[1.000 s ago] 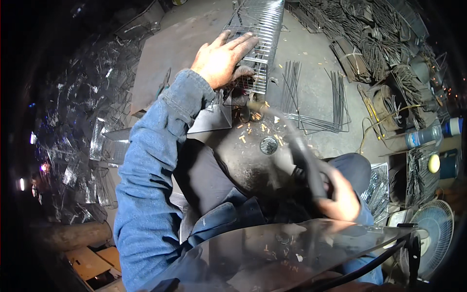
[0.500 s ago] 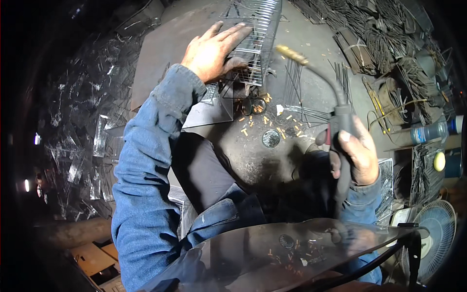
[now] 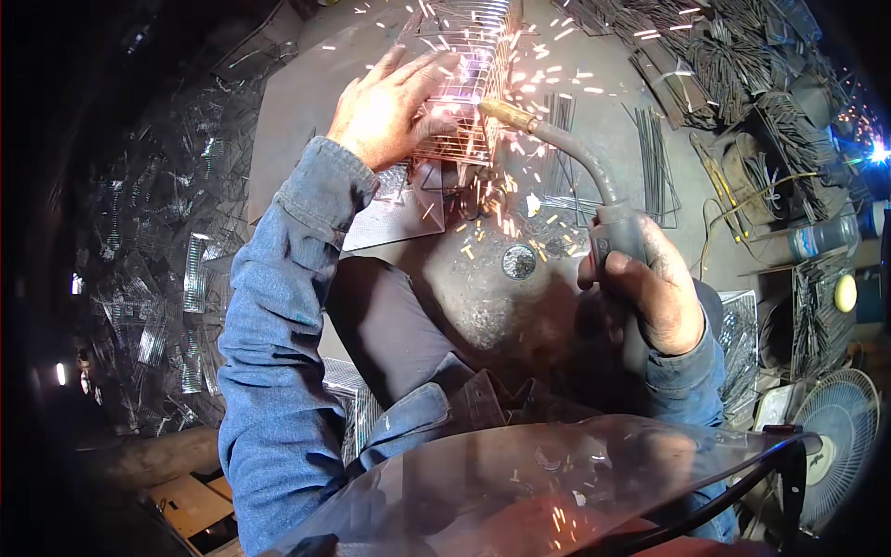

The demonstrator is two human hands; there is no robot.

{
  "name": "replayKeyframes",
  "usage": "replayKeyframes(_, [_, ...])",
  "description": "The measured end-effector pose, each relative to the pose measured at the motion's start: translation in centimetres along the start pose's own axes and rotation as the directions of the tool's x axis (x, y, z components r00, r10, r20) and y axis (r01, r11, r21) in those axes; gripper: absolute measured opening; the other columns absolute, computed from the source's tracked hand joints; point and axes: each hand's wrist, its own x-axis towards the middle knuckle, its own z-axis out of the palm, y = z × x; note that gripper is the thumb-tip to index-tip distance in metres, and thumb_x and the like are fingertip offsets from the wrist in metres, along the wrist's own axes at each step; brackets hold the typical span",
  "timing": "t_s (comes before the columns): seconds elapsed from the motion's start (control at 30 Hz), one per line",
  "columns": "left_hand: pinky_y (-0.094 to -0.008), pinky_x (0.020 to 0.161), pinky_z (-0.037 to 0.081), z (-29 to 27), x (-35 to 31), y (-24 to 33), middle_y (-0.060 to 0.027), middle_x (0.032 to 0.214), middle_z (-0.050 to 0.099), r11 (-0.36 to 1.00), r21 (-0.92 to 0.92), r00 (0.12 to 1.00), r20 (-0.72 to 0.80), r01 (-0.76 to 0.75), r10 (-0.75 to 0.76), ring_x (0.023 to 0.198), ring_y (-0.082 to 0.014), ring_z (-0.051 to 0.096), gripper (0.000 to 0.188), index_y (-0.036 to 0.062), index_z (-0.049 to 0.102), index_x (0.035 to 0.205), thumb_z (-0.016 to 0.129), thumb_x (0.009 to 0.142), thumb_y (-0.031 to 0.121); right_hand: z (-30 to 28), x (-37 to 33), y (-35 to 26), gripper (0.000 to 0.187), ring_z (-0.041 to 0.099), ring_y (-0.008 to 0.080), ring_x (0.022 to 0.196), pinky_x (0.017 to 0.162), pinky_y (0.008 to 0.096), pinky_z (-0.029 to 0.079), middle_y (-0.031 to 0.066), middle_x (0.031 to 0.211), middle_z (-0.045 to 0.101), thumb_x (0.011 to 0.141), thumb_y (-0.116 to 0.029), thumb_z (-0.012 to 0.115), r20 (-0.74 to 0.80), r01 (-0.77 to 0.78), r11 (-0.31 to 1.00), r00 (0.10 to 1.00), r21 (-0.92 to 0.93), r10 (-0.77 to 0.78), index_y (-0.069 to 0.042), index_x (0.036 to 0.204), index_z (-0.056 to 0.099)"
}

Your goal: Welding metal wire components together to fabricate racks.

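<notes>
I see a visor [image 3: 548, 473] across the bottom of my feed. Right hand [image 3: 664, 288], right of centre, wraps the torch [image 3: 620, 232]; brass-coloured tip at the basket's [image 3: 473, 88] right side. Left hand [image 3: 385, 111], upper left of centre, lies fingers spread on the basket; can't tell if it pinches wire. Basket's top centre, sparks [image 3: 549, 76] around it. Rods [image 3: 652, 167] right of that, flare [image 3: 877, 152] far right.

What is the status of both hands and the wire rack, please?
Left hand on wire rack, fingers spread. Right hand gripping welding torch, tip at rack's right side. Sparks flying around the tip, near left hand.
</notes>
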Motion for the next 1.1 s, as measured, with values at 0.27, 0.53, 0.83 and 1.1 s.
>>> replayKeyframes(0.27, [-0.0575,0.09,0.041,1.2,-0.5,-0.6,-0.0034,0.135,0.044,0.998,0.057,0.999,-0.008,0.032,-0.031,0.129,-0.0314,0.034,0.062,0.022,0.046,0.129,0.065,0.074,0.043,0.3,-0.3,-0.2,0.043,0.046,0.0107,0.045,0.039,0.0216,0.035,0.013,0.082,0.058,0.081,-0.021,0.056,0.01,-0.046,0.998,0.999,0.031,0.046,-0.002,0.117,0.044])
replayKeyframes(0.53, [-0.0533,0.093,0.04,0.2,-0.6,0.4,0.002,0.139,0.04,0.999,-0.02,0.997,-0.059,0.046,-0.047,0.129,-0.0307,0.034,0.069,0.0217,0.041,0.133,0.064,0.074,0.049,0.2,0.1,0.6,0.041,0.047,0.0115,0.048,0.042,0.0213,0.037,0.0119,0.081,0.058,0.078,-0.016,0.056,-0.002,0.002,0.999,1.0,-0.054,-0.002,-0.001,0.115,0.045])
replayKeyframes(0.83, [-0.0477,0.096,0.04,0.4,-0.5,-0.3,0.0044,0.139,0.04,1.0,-0.025,0.993,-0.119,-0.016,0.013,0.127,-0.0306,0.037,0.07,0.0287,0.036,0.136,0.062,0.075,0.05,-1.2,0.2,2.0,0.028,0.048,0.0098,0.046,0.039,0.0219,0.038,0.0082,0.078,0.059,0.079,-0.017,0.057,0.052,-0.092,0.98,0.995,0.174,0.085,0.0,0.102,0.052])
replayKeyframes(1.1, [-0.0393,0.103,0.036,-0.1,-0.3,0.2,-0.002,0.135,0.046,0.998,0.007,0.987,-0.148,-0.057,0.058,0.125,-0.0327,0.04,0.072,0.021,0.041,0.134,0.065,0.072,0.049,-3.3,2.0,7.1,0.032,0.044,0.0121,0.039,0.033,0.0247,0.035,0.0074,0.059,0.051,0.081,-0.027,0.053,0.082,-0.281,0.95,0.959,0.137,0.272,0.003,0.091,0.054])
